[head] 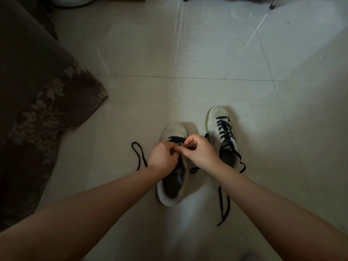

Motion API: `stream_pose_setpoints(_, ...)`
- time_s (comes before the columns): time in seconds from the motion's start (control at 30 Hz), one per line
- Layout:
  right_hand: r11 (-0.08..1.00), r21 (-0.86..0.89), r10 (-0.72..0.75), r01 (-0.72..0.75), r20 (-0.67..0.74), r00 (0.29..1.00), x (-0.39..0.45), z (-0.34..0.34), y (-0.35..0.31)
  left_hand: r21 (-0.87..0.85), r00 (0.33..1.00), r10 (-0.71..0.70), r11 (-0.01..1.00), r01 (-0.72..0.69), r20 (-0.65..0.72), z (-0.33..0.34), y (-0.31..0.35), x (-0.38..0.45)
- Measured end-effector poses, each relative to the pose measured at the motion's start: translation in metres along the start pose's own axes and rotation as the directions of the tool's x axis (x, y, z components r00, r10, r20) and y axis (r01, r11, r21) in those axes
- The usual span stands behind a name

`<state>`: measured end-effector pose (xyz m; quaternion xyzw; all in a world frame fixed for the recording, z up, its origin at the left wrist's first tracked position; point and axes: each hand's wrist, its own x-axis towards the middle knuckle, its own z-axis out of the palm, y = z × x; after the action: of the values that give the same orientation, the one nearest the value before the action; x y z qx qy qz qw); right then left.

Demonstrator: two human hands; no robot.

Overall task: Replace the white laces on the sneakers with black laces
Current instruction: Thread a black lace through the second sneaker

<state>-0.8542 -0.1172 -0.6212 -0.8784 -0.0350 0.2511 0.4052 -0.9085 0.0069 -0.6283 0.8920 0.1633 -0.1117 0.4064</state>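
Two white sneakers stand on the tiled floor. The left sneaker (174,130) has a black lace (139,157) through its front eyelets only, one loose end looping on the floor to its left. My left hand (162,155) and my right hand (200,150) meet over its tongue, both pinching the black lace at the eyelets. The right sneaker (222,129) is laced with a black lace (224,204) up its whole front, its loose ends trailing on the floor toward me. No white lace is in view.
A brown floral cloth (37,102) drapes over furniture on the left, reaching the floor. Furniture legs (272,5) stand at the far top edge. Pale floor tiles (188,53) stretch ahead of the sneakers.
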Motion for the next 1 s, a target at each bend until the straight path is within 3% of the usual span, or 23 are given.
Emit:
stream_pose_setpoints(0.1,0.995,0.02,0.095,-0.096,0.054,0.994,-0.002,-0.001,-0.002,-0.135,0.999,-0.05,0.99,0.047,-0.013,-0.007,0.002,0.004)
stream_pose_setpoints(0.17,0.992,0.023,0.123,-0.125,0.066,0.99,-0.001,-0.005,-0.005,-0.35,0.988,-0.153,0.924,0.152,0.024,-0.012,0.004,0.006)
stream_pose_setpoints(0.2,0.993,0.016,0.116,-0.117,0.061,0.991,0.0,-0.007,-0.006,-0.502,0.973,-0.218,0.835,0.224,0.072,-0.015,0.004,0.008)
stream_pose_setpoints(0.27,0.996,0.0,0.093,-0.093,0.043,0.995,0.001,-0.01,-0.008,-0.81,0.929,-0.313,0.482,0.334,0.197,-0.027,0.002,0.011)
stream_pose_setpoints(0.33,0.996,0.017,0.085,-0.085,0.027,0.996,0.001,-0.011,-0.007,-0.928,0.893,-0.369,0.164,0.336,0.258,-0.047,-0.013,0.018)
stream_pose_setpoints(0.43,0.996,0.033,0.084,-0.084,0.001,0.996,0.0,-0.012,-0.001,-0.975,0.768,-0.609,-0.038,0.221,0.198,-0.077,-0.058,0.027)
stream_pose_setpoints(0.47,0.996,0.037,0.081,-0.081,-0.009,0.997,0.001,-0.012,0.001,-0.978,0.729,-0.668,0.012,0.208,0.147,-0.081,-0.073,0.029)
stream_pose_setpoints(0.53,0.996,0.041,0.077,-0.076,-0.01,0.997,0.002,-0.011,0.002,-0.834,0.708,-0.701,0.438,0.336,-0.082,-0.078,-0.092,0.028)
stream_pose_setpoints(0.6,0.997,0.043,0.07,-0.07,-0.005,0.998,0.002,-0.009,0.002,-0.385,0.832,-0.511,0.828,0.409,-0.214,-0.064,-0.086,0.022)
stream_pose_setpoints(0.63,0.997,0.044,0.067,-0.067,-0.005,0.998,0.002,-0.008,0.002,-0.121,0.901,-0.371,0.928,0.352,-0.224,-0.054,-0.076,0.018)
stream_pose_setpoints(0.7,0.997,0.042,0.062,-0.062,-0.004,0.998,0.001,-0.008,0.003,0.174,0.97,-0.016,0.983,0.06,-0.242,-0.04,-0.044,0.01)
stream_pose_setpoints(0.77,0.998,0.034,0.052,-0.052,-0.004,0.999,0.0,-0.008,0.004,0.276,0.947,0.276,0.935,-0.225,-0.162,-0.027,-0.018,0.005)
stream_pose_setpoints(0.8,0.999,0.026,0.046,-0.046,-0.008,0.999,0.001,-0.009,0.003,0.324,0.94,0.328,0.903,-0.281,-0.099,-0.023,-0.007,0.004)
stream_pose_setpoints(0.87,0.999,0.01,0.041,-0.04,-0.01,0.999,0.001,-0.01,0.002,0.405,0.957,0.29,0.875,-0.264,-0.003,-0.015,0.002,0.007)
stream_pose_setpoints(1.0,0.999,0.004,0.039,-0.039,-0.004,0.999,0.002,-0.009,0.004,0.539,0.961,0.274,0.805,-0.246,0.029,-0.011,0.013,0.012)
